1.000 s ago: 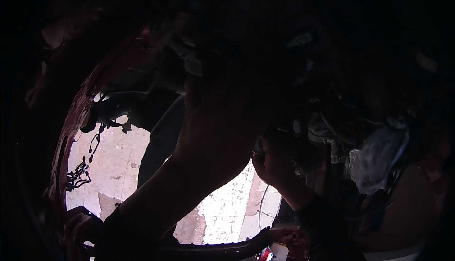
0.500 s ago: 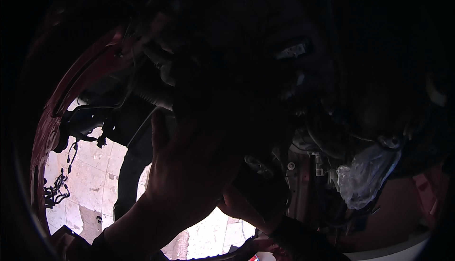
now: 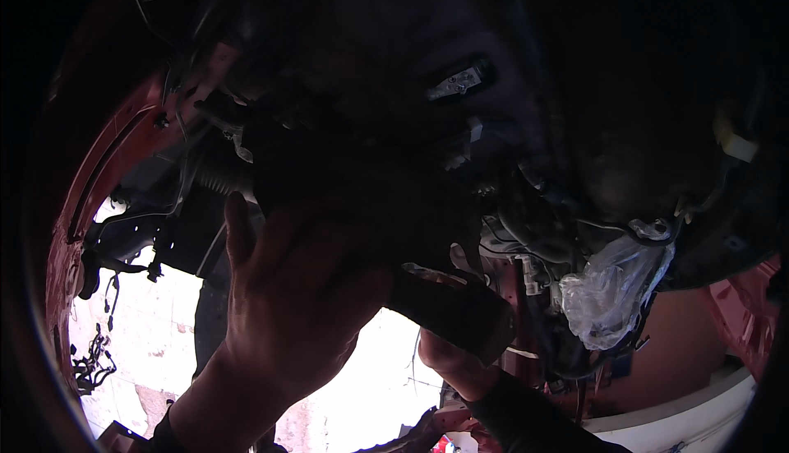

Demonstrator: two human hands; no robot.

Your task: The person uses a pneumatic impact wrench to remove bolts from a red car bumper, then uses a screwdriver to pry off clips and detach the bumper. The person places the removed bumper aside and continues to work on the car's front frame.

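Note:
Deep shadow covers a dark, bulky part point(image 3: 448, 309) in the middle of the view; its exact kind cannot be made out. My left hand point(image 3: 296, 305) reaches up from the lower left and grips its left side, thumb raised and fingers mostly lost in the dark. Beneath the part's right end is my right hand point(image 3: 456, 362), closed on it from below, with only the thumb side and wrist showing. A pale, shiny strip runs along the part's upper edge.
Red vehicle bodywork point(image 3: 123, 157) curves along the left. A ribbed hose point(image 3: 222, 175) lies beyond my left thumb. Crumpled clear plastic point(image 3: 612, 293) hangs among wires at the right. Loose wiring point(image 3: 97, 362) dangles over the bright tiled floor point(image 3: 168, 305). A yellowish connector point(image 3: 735, 142) sits far right.
The view has shifted, with the surroundings sliding left. The part's right end now shows more plainly, tilted above my right hand. Both hands keep their hold.

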